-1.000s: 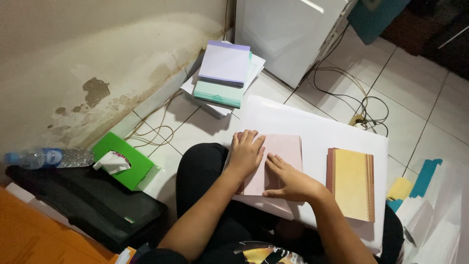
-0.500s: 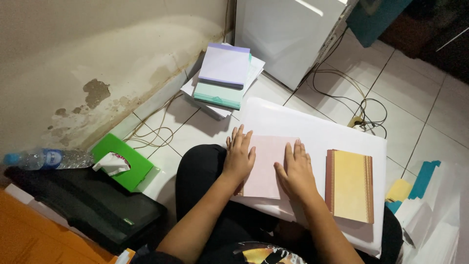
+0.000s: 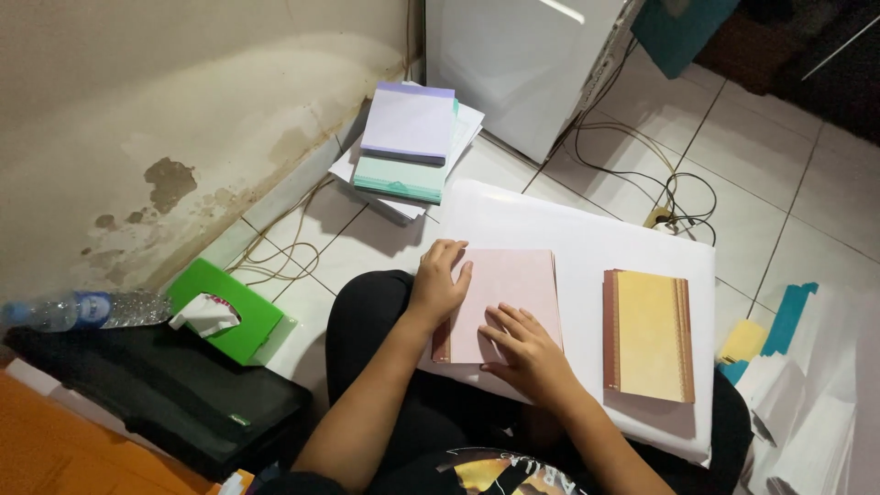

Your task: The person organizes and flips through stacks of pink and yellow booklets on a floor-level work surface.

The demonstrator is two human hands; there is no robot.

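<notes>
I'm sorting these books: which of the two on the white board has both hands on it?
The pink-covered book, under the left hand and right hand. The yellow-brown book lies untouched to its right.

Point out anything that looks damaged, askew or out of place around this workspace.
The wall on the left has dark, peeling patches low down, like damp damage. A plastic bottle lies on its side beside the green tissue box. Loose cables sprawl across the floor tiles. Both hands rest flat on the pink book.
</notes>
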